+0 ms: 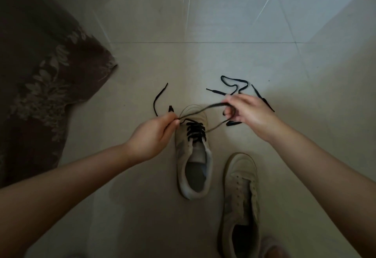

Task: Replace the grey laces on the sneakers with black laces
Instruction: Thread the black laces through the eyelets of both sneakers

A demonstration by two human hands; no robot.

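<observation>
Unlaced sneaker [241,202] near; both hands pinch grey lace [203,109]

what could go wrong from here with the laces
1. The grey lace, stretched between left hand and right hand, hangs over the black-laced sneaker and may snag it.
2. The spare black lace lies under the right hand and could get dragged along.

Two sneakers on the floor: one [193,152] laced in black, one [241,200] with bare eyelets. Laces: one grey lace [205,108] stretched between the hands, one loose black lace [236,84] on the tiles, one black lace [195,131] threaded in a sneaker. Two hands, left [154,135] and right [247,113]; one patterned cloth [40,70].
</observation>
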